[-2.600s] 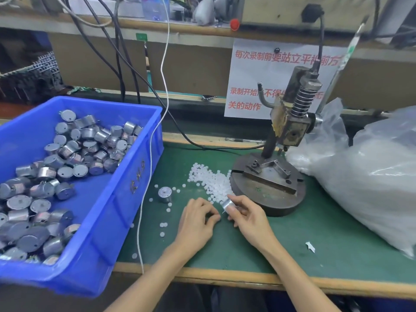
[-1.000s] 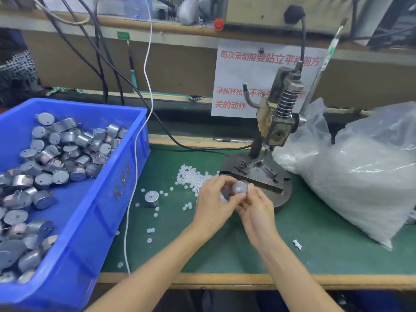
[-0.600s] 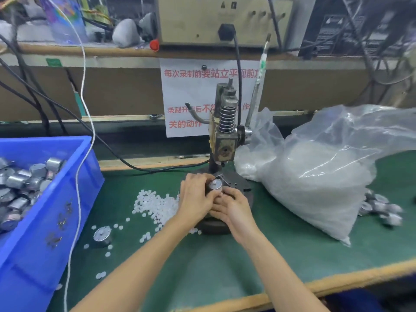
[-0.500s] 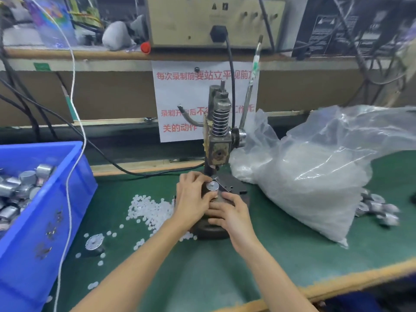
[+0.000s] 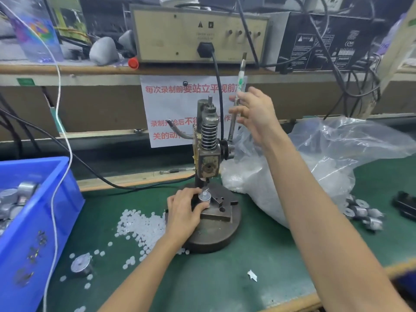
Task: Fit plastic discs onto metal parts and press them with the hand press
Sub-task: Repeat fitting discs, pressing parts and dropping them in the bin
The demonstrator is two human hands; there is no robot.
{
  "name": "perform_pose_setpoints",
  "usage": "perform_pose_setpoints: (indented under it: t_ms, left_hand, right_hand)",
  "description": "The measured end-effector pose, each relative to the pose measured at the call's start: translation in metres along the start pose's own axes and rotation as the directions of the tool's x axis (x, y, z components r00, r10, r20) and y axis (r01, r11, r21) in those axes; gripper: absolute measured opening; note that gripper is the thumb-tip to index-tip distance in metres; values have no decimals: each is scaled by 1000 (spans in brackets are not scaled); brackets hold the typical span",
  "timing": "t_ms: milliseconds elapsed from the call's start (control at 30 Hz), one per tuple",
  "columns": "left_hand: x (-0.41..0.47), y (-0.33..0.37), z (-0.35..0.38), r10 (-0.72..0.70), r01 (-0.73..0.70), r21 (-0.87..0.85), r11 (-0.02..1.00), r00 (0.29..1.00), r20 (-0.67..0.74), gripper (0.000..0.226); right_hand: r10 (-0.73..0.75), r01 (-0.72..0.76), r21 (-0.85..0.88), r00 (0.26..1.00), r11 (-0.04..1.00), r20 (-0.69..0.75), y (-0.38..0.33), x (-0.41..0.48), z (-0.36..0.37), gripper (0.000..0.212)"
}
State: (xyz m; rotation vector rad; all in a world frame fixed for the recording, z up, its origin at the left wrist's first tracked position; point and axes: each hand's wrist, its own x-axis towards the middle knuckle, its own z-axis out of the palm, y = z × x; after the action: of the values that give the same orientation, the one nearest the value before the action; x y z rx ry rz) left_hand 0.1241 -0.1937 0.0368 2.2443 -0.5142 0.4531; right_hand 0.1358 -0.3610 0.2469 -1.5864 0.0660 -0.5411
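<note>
Metal part (image 5: 204,196) upright on the hand press (image 5: 208,152) base, pinched in my left hand (image 5: 183,212).
Loose plastic discs (image 5: 139,226) lie just left of that grip; the part's axis runs vertical, shaft end up. Up to the right, my right hand (image 5: 254,113) is spread loosely at the near-vertical lever (image 5: 236,104), fingers not closed round it.

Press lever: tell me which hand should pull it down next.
Right. The right hand is up beside the lever, fingers open, while the left hand pinches the metal part seated on the press base.
</note>
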Motion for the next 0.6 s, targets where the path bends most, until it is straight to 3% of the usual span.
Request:
perform_pose_setpoints:
  t_ms: [100,200,267,467,533,600]
  left_hand:
    - [0,0,0,2,-2,-10,1000,1000,-2,29]
    - [1,-2,1,8,-8,-2,1000,1000,-8,30]
    - [0,-3,2,8,-8,2,1000,1000,-10,30]
    - [0,-3,3,6,-6,11,1000,1000,-9,31]
    - [0,-2,2,10,-10,13,1000,1000,-3,30]
    - [0,-1,2,7,-8,18,1000,1000,9,30]
  right_hand:
    - [-105,104,-19,991,994,-82,4,-14,6,3]
    - [-273,289,56,941,956,-200,27,-53,5,28]
    - [-327,354,107,922,929,-206,41,-77,5,30]
    - [-357,401,153,900,903,-249,42,-79,14,24]
    - [-302,347,189,925,919,-229,35,-64,14,19]
    - [-214,248,198,960,948,-178,26,-50,16,29]
